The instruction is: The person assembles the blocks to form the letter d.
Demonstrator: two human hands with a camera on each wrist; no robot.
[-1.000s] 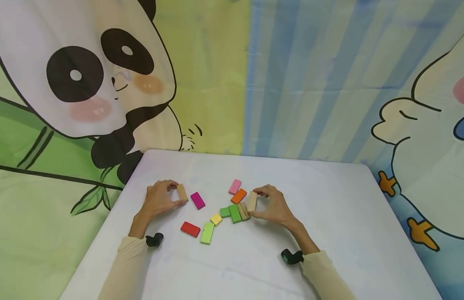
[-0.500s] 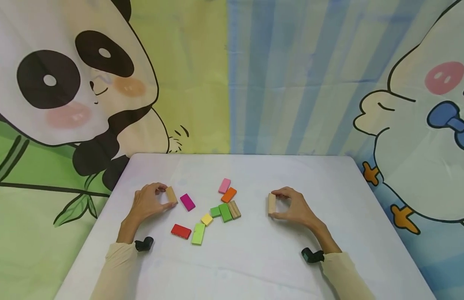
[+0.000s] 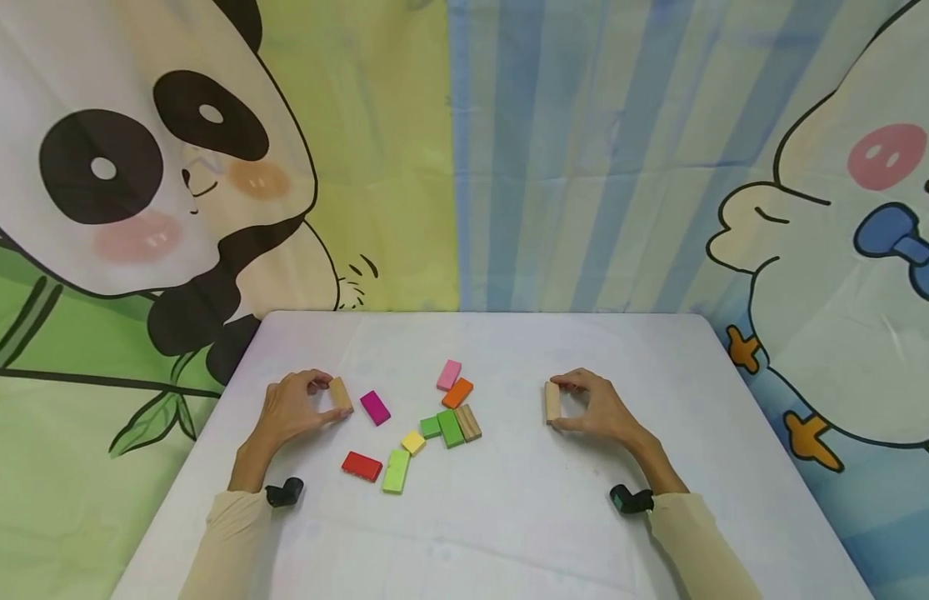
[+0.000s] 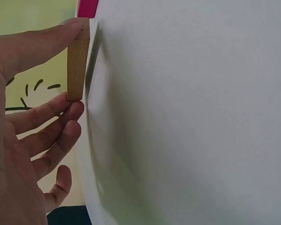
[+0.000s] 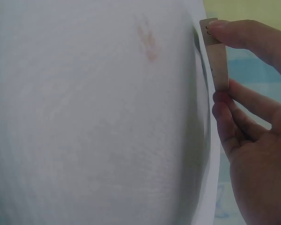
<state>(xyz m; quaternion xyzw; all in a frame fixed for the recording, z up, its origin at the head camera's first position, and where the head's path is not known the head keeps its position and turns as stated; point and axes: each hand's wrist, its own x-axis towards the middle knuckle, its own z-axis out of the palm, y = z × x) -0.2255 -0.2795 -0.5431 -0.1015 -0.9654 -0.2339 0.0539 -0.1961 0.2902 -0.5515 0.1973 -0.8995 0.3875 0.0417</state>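
At the left of the group of blocks, my left hand (image 3: pixel 295 408) pinches a plain wooden block (image 3: pixel 340 394) end to end between thumb and fingers. The left wrist view shows that wooden block (image 4: pixel 77 65) with the thumb on one end and fingertips at the other. Over on the right side of the table, my right hand (image 3: pixel 601 410) pinches a paler wooden block (image 3: pixel 552 403) by its two ends. In the right wrist view this pale block (image 5: pixel 217 61) has small dark marks near the thumb. A magenta block (image 3: pixel 375 408) lies just right of the left hand's block.
Between the hands lie pink (image 3: pixel 448 375), orange (image 3: pixel 457 392) and striped wooden (image 3: pixel 467 422) blocks, with two green blocks (image 3: pixel 451 428) beside them. Yellow (image 3: pixel 413 442), light green (image 3: pixel 396 472) and red (image 3: pixel 362 467) blocks lie nearer. A patterned cloth (image 3: pixel 569 167) hangs behind the white table (image 3: pixel 494 517).
My right hand has carried its pale block rightward, away from the striped wooden block. My left hand keeps its block in about the same place. The head view has shifted a little.
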